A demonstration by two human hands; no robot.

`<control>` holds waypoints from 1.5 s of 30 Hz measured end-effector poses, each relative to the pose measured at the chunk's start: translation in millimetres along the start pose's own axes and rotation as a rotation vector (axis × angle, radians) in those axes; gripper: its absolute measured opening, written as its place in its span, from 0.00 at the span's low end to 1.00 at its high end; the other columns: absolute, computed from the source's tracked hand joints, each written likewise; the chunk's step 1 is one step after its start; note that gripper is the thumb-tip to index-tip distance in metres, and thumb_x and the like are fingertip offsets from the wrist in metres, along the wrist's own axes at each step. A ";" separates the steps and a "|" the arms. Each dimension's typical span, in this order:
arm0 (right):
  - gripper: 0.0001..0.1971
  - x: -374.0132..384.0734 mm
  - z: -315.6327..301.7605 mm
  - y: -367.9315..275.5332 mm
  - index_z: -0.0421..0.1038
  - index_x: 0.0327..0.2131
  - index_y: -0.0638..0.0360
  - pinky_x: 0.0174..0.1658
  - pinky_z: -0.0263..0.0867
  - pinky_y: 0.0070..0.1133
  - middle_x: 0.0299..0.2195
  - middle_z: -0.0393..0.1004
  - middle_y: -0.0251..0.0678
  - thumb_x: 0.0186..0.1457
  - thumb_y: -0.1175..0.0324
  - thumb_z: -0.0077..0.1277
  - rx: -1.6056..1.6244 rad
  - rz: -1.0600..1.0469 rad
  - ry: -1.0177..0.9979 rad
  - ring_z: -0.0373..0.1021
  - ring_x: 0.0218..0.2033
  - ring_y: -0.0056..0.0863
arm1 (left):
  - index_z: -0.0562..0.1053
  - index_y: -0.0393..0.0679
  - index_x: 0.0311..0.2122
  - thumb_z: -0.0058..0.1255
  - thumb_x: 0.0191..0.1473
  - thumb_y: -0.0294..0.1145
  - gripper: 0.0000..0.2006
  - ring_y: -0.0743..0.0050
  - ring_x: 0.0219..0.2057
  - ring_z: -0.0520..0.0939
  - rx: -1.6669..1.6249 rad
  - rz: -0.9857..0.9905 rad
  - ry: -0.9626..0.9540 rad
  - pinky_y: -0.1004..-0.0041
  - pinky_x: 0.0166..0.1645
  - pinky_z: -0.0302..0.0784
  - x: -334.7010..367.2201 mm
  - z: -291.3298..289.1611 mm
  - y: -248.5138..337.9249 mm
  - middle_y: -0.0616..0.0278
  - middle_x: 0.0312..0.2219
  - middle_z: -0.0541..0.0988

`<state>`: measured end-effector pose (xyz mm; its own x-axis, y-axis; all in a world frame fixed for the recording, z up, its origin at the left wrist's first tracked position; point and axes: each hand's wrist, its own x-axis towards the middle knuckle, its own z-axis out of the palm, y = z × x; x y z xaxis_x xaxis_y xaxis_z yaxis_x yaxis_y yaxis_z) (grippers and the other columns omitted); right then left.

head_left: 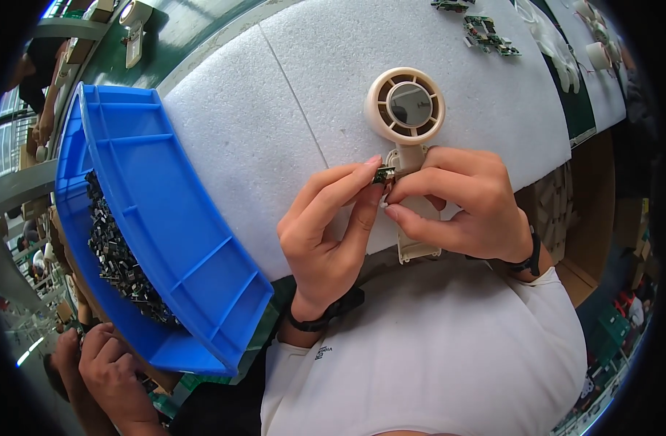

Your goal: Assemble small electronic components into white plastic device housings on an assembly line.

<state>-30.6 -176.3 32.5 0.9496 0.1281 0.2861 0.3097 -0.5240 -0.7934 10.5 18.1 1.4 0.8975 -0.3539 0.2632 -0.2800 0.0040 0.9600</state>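
Nearest the body, a small green circuit board (383,175) is held above the open handle (419,248) of a beige handheld fan (408,106), its edges being pinched between thumb and fingertips of the left hand (327,227). A small white connector (384,205) just below the board appears to be gripped between thumb and index finger of the right hand (470,207); the exact contact is partly hidden. The board is judged light, stiff and fragile; it should be grasped by its edges, with components left unpressed. The connector should be held by its body, since thin leads may be strained by pulling. The fan, judged rigid and rather smooth, is best steadied by the rim of its round head. It is laid face up on a white foam sheet (224,94). To the left, a blue bin (177,211) is part-filled with small dark parts (126,265). At the far edge, further circuit boards (487,36) and a white glove (550,42) are placed.
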 end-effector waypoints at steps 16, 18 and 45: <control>0.08 5.5 -6.9 1.7 0.80 0.31 0.57 0.18 0.57 0.18 0.22 0.71 0.28 0.45 0.77 0.67 -0.187 -0.095 0.120 0.63 0.16 0.16 | 0.80 0.37 0.48 0.58 0.50 0.09 0.19 0.67 0.39 0.85 -0.031 0.038 0.001 0.73 0.43 0.82 -0.4 2.7 -1.5 0.53 0.40 0.82; 0.09 5.7 -10.8 4.9 0.81 0.32 0.57 0.19 0.58 0.18 0.23 0.71 0.28 0.45 0.77 0.67 -0.171 -0.113 0.083 0.64 0.17 0.17 | 0.81 0.37 0.48 0.59 0.50 0.09 0.19 0.66 0.39 0.85 0.031 0.071 -0.015 0.73 0.43 0.82 -0.4 2.6 -0.9 0.52 0.40 0.82; 0.08 -1.7 26.2 -14.0 0.81 0.32 0.61 0.17 0.58 0.15 0.20 0.70 0.28 0.45 0.80 0.65 -0.036 0.019 0.356 0.63 0.16 0.14 | 0.80 0.29 0.46 0.61 0.44 0.08 0.20 0.53 0.41 0.86 0.611 0.466 0.134 0.68 0.43 0.87 -16.1 15.7 1.5 0.45 0.45 0.79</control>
<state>-35.3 -147.1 29.0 0.8768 -0.1803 0.4459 0.2844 -0.5533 -0.7829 -9.8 9.1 -3.0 0.6637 -0.3264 0.6730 -0.7415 -0.4053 0.5347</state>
